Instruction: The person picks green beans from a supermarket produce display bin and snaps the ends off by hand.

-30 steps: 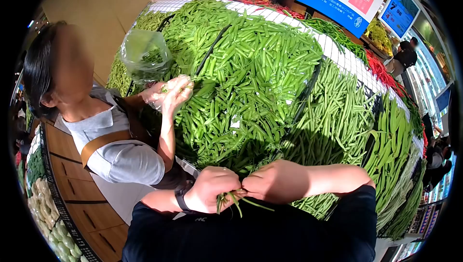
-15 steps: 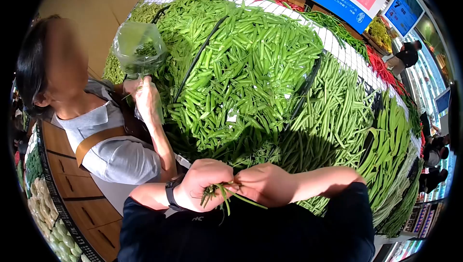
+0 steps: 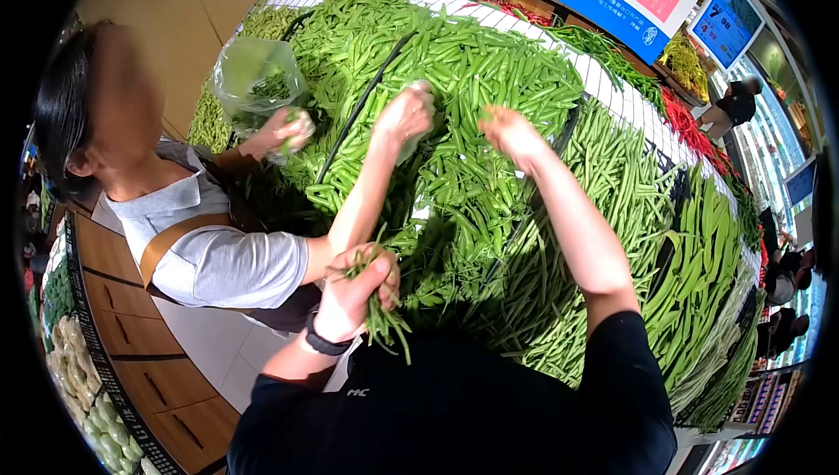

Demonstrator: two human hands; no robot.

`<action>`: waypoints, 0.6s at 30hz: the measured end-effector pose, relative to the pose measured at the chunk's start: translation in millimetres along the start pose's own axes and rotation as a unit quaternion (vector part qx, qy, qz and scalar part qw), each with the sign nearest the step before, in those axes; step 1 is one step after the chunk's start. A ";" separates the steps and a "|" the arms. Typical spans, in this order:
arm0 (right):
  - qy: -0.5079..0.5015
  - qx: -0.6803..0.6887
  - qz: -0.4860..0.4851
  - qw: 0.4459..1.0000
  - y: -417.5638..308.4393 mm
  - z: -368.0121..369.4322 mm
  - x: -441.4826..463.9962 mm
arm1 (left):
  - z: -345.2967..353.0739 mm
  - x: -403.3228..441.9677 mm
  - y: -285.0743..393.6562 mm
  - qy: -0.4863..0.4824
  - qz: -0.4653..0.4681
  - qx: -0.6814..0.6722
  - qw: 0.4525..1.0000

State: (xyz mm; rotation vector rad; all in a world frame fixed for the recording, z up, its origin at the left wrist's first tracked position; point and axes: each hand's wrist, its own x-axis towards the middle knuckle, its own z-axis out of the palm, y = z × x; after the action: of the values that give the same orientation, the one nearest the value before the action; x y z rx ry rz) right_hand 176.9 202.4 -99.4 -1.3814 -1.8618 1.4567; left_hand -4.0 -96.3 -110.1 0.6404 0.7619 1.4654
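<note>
"From the head camera, what are the hands doing?"
"The bare left hand (image 3: 360, 287) is closed round thin green stems (image 3: 384, 325), probably to keep the bunch together; the bare right hand (image 3: 514, 137) is over plump green pods (image 3: 476, 73); I cannot tell whether it grips any."
"Surface, room?"
"Long black plastic dividers (image 3: 363, 108) part the heaps, likely by kind; a grey-shirted co-worker (image 3: 240, 272) stands alongside."

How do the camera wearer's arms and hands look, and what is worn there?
Both sleeves are short and dark. The left hand is gloveless, with a black wristband; the right hand is gloveless, with no band visible.
</note>
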 end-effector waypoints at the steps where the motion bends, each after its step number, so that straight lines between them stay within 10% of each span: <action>1: 0.019 0.162 -0.045 0.986 10.6 -7.7 34.9 | 2.4 6.4 -7.6 0.021 -0.014 -0.034 0.999; 4: 0.180 0.020 -0.154 0.971 3.9 -10.2 84.0 | 9.6 10.8 -14.1 0.049 -0.029 -0.024 0.998; 7: 0.090 -0.256 -0.136 0.953 46.9 -14.5 130.8 | 2.6 7.1 -15.3 0.068 -0.043 -0.002 0.997; 13: 0.111 -0.378 -0.016 0.919 36.9 35.3 103.2 | 0.0 12.3 -24.8 0.041 -0.046 -0.007 0.998; 18: 0.127 0.004 -0.013 0.992 54.6 26.3 94.7 | -2.6 19.4 -29.0 0.039 -0.031 0.012 0.999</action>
State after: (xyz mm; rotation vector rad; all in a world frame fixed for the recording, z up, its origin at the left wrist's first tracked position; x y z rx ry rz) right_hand 140.1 269.7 -181.5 -1.4583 -1.7036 1.2101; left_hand 11.2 -77.9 -135.6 0.5759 0.8541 1.4317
